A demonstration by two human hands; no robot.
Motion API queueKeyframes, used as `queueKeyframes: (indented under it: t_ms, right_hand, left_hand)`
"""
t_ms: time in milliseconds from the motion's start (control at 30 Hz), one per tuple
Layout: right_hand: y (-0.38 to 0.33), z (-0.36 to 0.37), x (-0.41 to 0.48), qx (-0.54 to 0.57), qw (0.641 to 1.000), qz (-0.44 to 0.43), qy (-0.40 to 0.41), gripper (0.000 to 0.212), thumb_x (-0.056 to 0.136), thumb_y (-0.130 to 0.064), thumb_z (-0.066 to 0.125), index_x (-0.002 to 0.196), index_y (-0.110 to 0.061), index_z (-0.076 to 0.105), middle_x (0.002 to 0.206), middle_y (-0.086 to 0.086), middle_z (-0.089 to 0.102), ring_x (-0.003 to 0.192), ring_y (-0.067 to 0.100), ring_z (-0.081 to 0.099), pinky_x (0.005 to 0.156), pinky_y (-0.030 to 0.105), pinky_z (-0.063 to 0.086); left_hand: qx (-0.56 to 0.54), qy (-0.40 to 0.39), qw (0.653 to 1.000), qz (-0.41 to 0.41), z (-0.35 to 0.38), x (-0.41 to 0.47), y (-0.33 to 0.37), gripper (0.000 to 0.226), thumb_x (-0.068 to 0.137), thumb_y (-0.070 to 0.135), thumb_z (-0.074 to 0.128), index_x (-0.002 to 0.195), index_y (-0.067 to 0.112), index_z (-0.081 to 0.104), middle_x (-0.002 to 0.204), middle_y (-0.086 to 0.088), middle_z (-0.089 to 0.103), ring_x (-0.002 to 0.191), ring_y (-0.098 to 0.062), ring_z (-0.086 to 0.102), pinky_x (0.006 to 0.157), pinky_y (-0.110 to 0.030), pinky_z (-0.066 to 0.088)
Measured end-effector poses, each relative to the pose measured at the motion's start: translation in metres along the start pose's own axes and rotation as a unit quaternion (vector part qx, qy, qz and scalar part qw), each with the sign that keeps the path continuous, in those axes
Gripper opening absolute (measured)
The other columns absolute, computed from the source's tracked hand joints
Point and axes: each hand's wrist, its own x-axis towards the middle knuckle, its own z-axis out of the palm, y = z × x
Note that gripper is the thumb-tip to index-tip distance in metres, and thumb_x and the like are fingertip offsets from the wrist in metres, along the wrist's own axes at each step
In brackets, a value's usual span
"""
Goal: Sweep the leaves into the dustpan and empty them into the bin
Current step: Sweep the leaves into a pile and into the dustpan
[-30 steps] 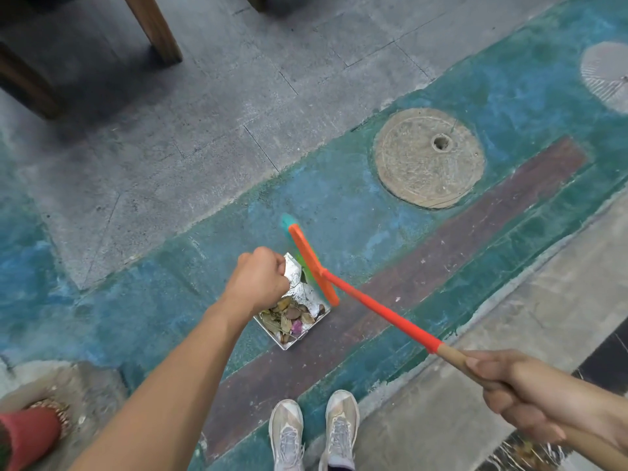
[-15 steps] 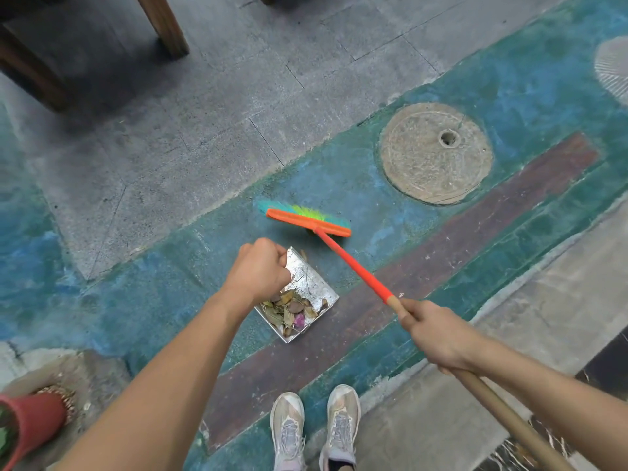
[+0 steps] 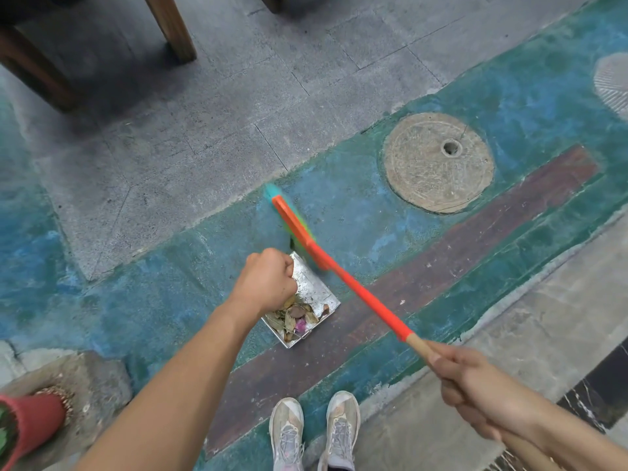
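Round manhole cover (image 3: 438,162) far right, red plant pot (image 3: 32,423) near left, wooden furniture legs (image 3: 171,27) far left, grey sneakers (image 3: 314,433) near centre.

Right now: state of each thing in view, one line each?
Metal dustpan: flat on the ground, open mouth facing the broom head.
Leaves: piled at the dustpan's back end.
Broom: head blurred, at the dustpan mouth.
Left hand: closed in a fist over the dustpan; grip target hidden.
Right hand: closed on the broom handle.
Red pot: tilted.
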Motion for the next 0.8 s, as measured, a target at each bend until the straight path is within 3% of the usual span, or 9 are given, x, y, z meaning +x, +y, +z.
queueKeyframes:
  t_ms: [133,200,367,433,500,667,800]
  right_hand:
    - [-0.02,0.006,0.025,-0.145,0.985,-0.068,0.069,0.032,0.102,-0.027,0.037,0.107,-0.05,0.057,0.05,-0.004,0.035,0.033,0.013,0.031,0.032,0.02,0.033]
    - [-0.013,0.018,0.033,-0.152,0.983,-0.06,0.079,0.029,0.102,-0.027,0.037,0.115,-0.048,0.053,0.052,-0.003,0.036,0.032,0.012,0.034,0.031,0.021,0.035]
    - [0.037,0.039,0.007,-0.044,0.998,0.032,-0.005,0.029,0.103,-0.029,0.041,0.125,-0.04,0.057,0.051,0.0,0.035,0.034,0.012,0.028,0.032,0.016,0.025]
    - [0.05,0.036,-0.009,0.049,0.997,0.044,-0.036,0.031,0.104,-0.022,0.044,0.126,-0.035,0.061,0.049,0.003,0.035,0.037,0.011,0.027,0.033,0.015,0.02]
    - [0.055,0.031,-0.021,0.119,0.991,0.039,-0.052,0.034,0.103,-0.011,0.044,0.125,-0.026,0.065,0.05,0.003,0.035,0.036,0.011,0.03,0.032,0.014,0.021]
    - [0.055,0.035,-0.035,0.164,0.986,0.04,-0.011,0.034,0.103,-0.009,0.04,0.13,-0.019,0.059,0.048,0.007,0.039,0.029,0.009,0.03,0.029,0.01,0.021]
    - [0.047,0.037,-0.046,0.156,0.987,0.026,0.006,0.036,0.103,-0.009,0.042,0.129,-0.025,0.061,0.049,0.0,0.046,0.034,0.011,0.032,0.03,0.013,0.021]
  left_hand:
    - [-0.008,0.0,1.0,0.0,0.0,0.0,-0.001,0.025,0.057,-0.006,0.039,0.049,0.016,0.028,0.056,-0.011,0.024,0.059,-0.024,0.024,0.052,-0.034,0.024]
    - [-0.006,0.002,1.0,0.003,0.001,-0.001,-0.002,0.024,0.058,-0.006,0.04,0.05,0.015,0.03,0.057,-0.011,0.025,0.058,-0.023,0.025,0.052,-0.035,0.025]
    - [-0.002,0.009,1.0,0.01,0.003,-0.001,-0.004,0.029,0.06,-0.005,0.04,0.048,0.017,0.027,0.05,-0.005,0.027,0.051,-0.028,0.034,0.049,-0.031,0.029]
    - [-0.006,0.008,1.0,0.016,0.003,-0.001,-0.004,0.029,0.061,-0.005,0.042,0.048,0.017,0.027,0.05,-0.004,0.027,0.052,-0.028,0.038,0.049,-0.031,0.029]
    - [-0.018,0.01,1.0,0.017,0.001,-0.003,-0.005,0.027,0.06,-0.004,0.041,0.05,0.017,0.027,0.051,-0.005,0.025,0.054,-0.025,0.03,0.05,-0.031,0.027]
    - [-0.039,0.004,0.999,0.018,-0.003,-0.012,-0.015,0.035,0.064,-0.007,0.045,0.049,0.017,0.025,0.053,-0.005,0.022,0.059,-0.021,0.037,0.053,-0.033,0.028]
    - [-0.029,0.028,0.999,0.009,-0.008,-0.026,-0.029,0.039,0.068,-0.006,0.051,0.049,0.016,0.026,0.048,0.002,0.024,0.05,-0.021,0.028,0.05,-0.027,0.031]
